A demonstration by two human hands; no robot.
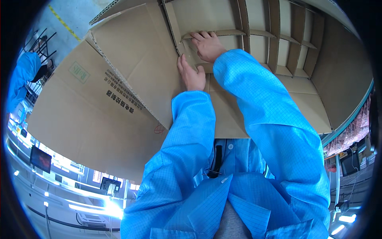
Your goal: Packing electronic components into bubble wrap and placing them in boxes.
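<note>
At far left, well apart from the hands, I have a co-worker in blue (24,73) beside a dark metal rack (47,51); nearer, left of the left hand, a broad outer flap (75,115) of brown cardboard spreads outward, bearing dark print; between it and the left hand lies an inner flap (129,44), folded out, its corrugated edge showing; the left hand (192,76) rests unclenched where that flap meets the grid's near left corner, fingers pointing away from the body; just beyond and to its right, the right hand (208,47) is palm down, fingers draped over a divider strip (229,32); its thumb is hard to make out, so I cannot tell whether it pinches the strip or merely presses it.

Right of both hands, the divider grid (274,44) stands in the carton (344,65), which lies beneath the hands and reaches well to their right; the near wall flap (302,97) falls below the right sleeve.

For good practice, I judge that the strip ends want even, downward pressure close to the slots; the left hand should steady the edge while the right works the strip, keeping it upright; a sideways push could crease the cardboard or spring a joint.
</note>
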